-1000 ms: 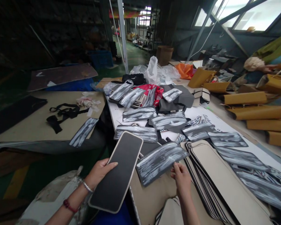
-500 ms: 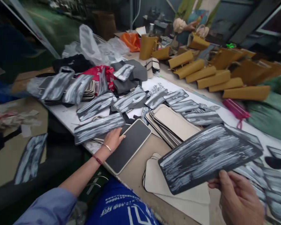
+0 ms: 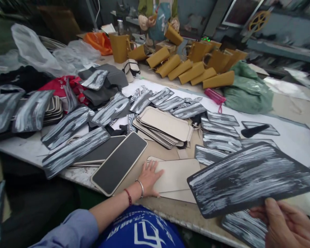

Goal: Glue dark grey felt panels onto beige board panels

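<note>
Head view: streaked panels (image 3: 76,151) across cluttered table (image 3: 286,106), workshop (image 3: 193,20) behind

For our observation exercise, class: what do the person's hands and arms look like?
Left hand, ungloved: thin silver-coloured metal bangle, dark red beaded bracelet, plain blue fabric sleeve farther up the arm. Right hand, ungloved: no ring, bracelet or sleeve in view.
</note>
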`<move>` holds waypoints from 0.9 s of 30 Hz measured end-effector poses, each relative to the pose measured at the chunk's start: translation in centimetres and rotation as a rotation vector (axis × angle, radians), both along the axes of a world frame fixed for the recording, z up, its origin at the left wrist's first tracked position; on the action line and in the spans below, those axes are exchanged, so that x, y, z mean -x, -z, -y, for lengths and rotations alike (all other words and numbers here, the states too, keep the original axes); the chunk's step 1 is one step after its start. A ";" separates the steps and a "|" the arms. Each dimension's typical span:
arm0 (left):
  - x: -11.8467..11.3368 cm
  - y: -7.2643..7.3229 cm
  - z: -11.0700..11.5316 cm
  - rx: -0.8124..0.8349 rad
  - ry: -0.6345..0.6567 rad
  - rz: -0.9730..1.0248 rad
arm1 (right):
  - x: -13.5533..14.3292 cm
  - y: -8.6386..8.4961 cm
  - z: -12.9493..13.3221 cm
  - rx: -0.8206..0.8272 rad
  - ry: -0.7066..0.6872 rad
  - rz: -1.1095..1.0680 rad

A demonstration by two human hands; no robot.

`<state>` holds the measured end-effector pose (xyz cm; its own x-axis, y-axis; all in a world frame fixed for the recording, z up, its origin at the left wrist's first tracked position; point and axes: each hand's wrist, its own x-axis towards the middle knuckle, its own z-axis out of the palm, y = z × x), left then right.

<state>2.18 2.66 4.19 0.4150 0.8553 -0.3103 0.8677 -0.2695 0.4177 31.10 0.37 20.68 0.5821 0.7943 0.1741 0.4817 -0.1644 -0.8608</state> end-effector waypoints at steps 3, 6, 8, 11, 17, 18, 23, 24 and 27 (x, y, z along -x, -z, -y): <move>1.4 -0.2 -0.6 0.010 0.126 0.021 | -1.2 -0.4 0.6 0.052 0.011 0.094; 1.5 -1.6 -0.4 -0.004 0.124 0.119 | -1.7 -0.1 0.5 0.119 -0.127 0.260; 0.6 -3.6 -0.2 -0.033 -0.074 0.295 | -1.4 0.6 0.1 0.098 -0.280 0.412; -1.1 -8.1 -0.7 0.037 -0.489 0.710 | 0.4 1.7 -1.1 -0.020 -0.585 0.747; -2.2 -15.1 -4.4 0.319 -0.762 1.056 | 4.8 2.4 -2.9 -0.244 -0.866 1.224; -2.0 -15.4 -4.8 0.338 -0.777 1.027 | 5.2 2.5 -2.9 -0.265 -0.887 1.242; -1.1 -14.5 -4.4 0.333 -0.789 0.885 | 5.6 3.5 -2.3 -0.331 -0.927 1.261; -1.0 -14.4 -4.1 0.321 -0.777 0.870 | 5.6 3.7 -2.1 -0.335 -0.920 1.251; -0.9 -14.5 -3.2 0.227 -0.705 0.819 | 5.9 4.0 -1.4 -0.331 -0.903 1.196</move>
<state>3.08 5.84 18.67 0.0084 0.9390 -0.3438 0.2353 0.3323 0.9133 25.25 1.79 16.64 -0.6629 0.6270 0.4091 0.7273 0.6689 0.1534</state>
